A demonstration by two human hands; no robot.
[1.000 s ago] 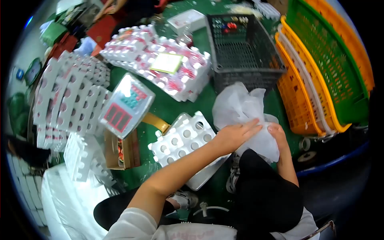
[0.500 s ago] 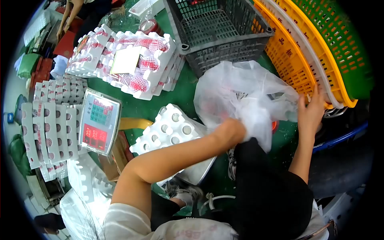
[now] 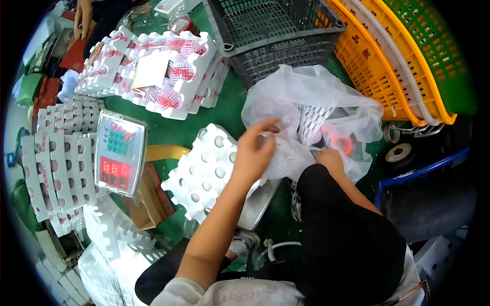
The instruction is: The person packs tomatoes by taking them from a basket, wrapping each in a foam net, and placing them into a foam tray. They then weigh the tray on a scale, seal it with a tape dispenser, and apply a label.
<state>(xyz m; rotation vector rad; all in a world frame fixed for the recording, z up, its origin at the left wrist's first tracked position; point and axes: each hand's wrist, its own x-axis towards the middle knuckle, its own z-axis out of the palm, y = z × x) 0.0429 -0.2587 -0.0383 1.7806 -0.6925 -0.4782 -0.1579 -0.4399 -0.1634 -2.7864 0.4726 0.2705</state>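
Two bare hands worked at one translucent white bag (image 3: pixel 316 84) that lay on the green floor (image 3: pixel 224 115), beyond the right edge of one metal scale platform (image 3: pixel 263 204) and just in front of the near edge of one black crate (image 3: pixel 286 42).

The right hand (image 3: pixel 329 159) was at the bag's bunched lower part, fingertips hidden by film; whether it gripped could not be told. The left hand (image 3: pixel 258 153) was at the bag's left side, unclenched, fingers bent and thumb apart, with nothing visibly in its grasp.

The step in hand appeared to be spreading or gathering the film. The next move, by that reading, called for a sure hold on the bag's loose edge, clear of the white mesh (image 3: pixel 314 120) showing at its middle.

One white, holed tray (image 3: pixel 204 168) covered most of the platform, leaving its lower right corner bare, with one scale display (image 3: pixel 122 153), lit red, to the left. Also counted: two orange crates (image 3: pixel 377 76), one green crate (image 3: pixel 429 30), one cardboard box (image 3: pixel 145 199) and one pale card (image 3: pixel 150 69) atop a far stack of trays (image 3: pixel 178 71), whose layers were too crowded to number.
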